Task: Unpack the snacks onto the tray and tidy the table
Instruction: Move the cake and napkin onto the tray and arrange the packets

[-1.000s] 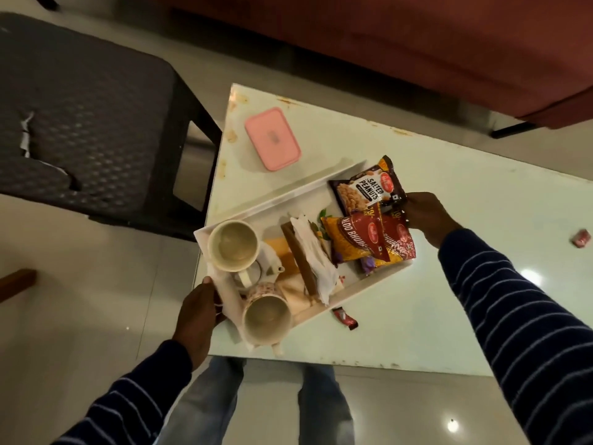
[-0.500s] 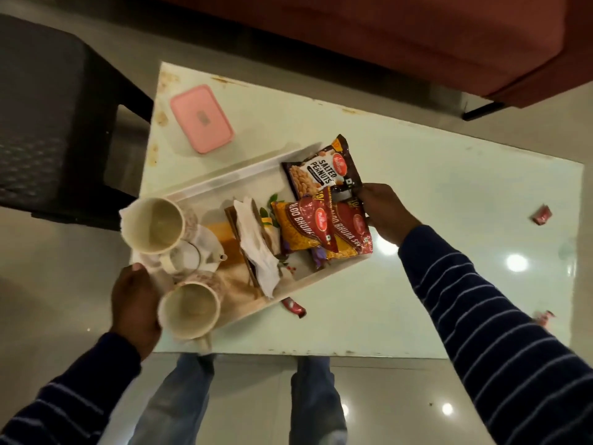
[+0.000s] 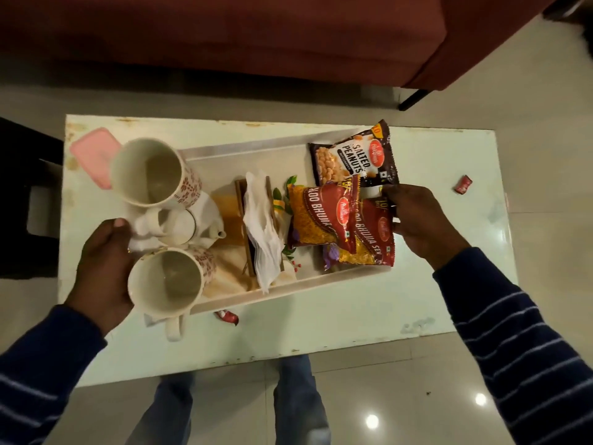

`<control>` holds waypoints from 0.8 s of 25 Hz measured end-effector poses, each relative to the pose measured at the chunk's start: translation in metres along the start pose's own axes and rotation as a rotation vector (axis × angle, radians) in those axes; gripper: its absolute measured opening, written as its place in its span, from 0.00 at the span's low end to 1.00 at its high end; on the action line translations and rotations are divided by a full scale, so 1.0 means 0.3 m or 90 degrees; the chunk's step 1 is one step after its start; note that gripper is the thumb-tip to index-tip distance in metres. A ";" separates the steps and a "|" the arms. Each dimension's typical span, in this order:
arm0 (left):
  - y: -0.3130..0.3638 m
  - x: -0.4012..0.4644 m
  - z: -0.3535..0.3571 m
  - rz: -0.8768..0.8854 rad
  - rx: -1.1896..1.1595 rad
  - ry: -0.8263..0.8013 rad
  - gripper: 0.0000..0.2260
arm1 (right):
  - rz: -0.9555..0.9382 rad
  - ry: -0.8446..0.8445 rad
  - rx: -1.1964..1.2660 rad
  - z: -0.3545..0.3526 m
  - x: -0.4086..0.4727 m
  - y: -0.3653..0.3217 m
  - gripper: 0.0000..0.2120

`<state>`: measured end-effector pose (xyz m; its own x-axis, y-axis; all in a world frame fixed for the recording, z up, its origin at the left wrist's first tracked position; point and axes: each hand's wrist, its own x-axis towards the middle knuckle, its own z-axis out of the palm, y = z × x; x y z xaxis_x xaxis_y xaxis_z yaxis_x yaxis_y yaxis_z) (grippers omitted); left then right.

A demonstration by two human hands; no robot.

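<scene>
I hold a white tray [image 3: 244, 148] above the pale table [image 3: 321, 329]. My left hand [image 3: 102, 271] grips its left end beside two white mugs [image 3: 150, 173] [image 3: 167, 281] and a small white pot [image 3: 179, 226]. My right hand [image 3: 417, 220] grips its right end, over the snack packets. On the tray lie a salted peanuts packet [image 3: 349, 155], two red and yellow bhujia packets [image 3: 321, 216] [image 3: 369, 239], and white tissues [image 3: 261, 226] in a brown holder.
A pink lid [image 3: 88, 152] lies at the table's far left corner. Small red wrappers lie on the table, one [image 3: 228, 317] near the tray's front, one [image 3: 463, 184] at the right. A red sofa [image 3: 256, 36] stands behind; a dark chair [image 3: 22, 194] at left.
The tray has come up off the table and swung level towards me, so the mugs look larger. My view has shifted left to face the table squarely.
</scene>
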<state>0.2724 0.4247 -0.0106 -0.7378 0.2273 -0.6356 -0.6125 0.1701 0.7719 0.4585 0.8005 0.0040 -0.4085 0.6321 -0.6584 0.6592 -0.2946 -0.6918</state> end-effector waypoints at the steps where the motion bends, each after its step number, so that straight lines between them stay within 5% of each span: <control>1: 0.005 0.003 0.027 -0.008 0.008 -0.010 0.09 | -0.009 0.013 0.011 -0.024 -0.008 -0.008 0.13; 11: -0.066 0.004 0.459 -0.014 0.061 -0.042 0.11 | 0.035 0.114 0.109 -0.416 0.033 0.143 0.12; 20: -0.233 0.088 0.627 -0.053 0.123 0.008 0.08 | 0.108 0.113 0.107 -0.469 0.270 0.291 0.10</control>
<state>0.3490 0.5992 -0.0786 -0.6914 0.1928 -0.6963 -0.6068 0.3681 0.7045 0.5718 0.9268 -0.0680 -0.1752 0.6752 -0.7165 0.5888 -0.5114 -0.6259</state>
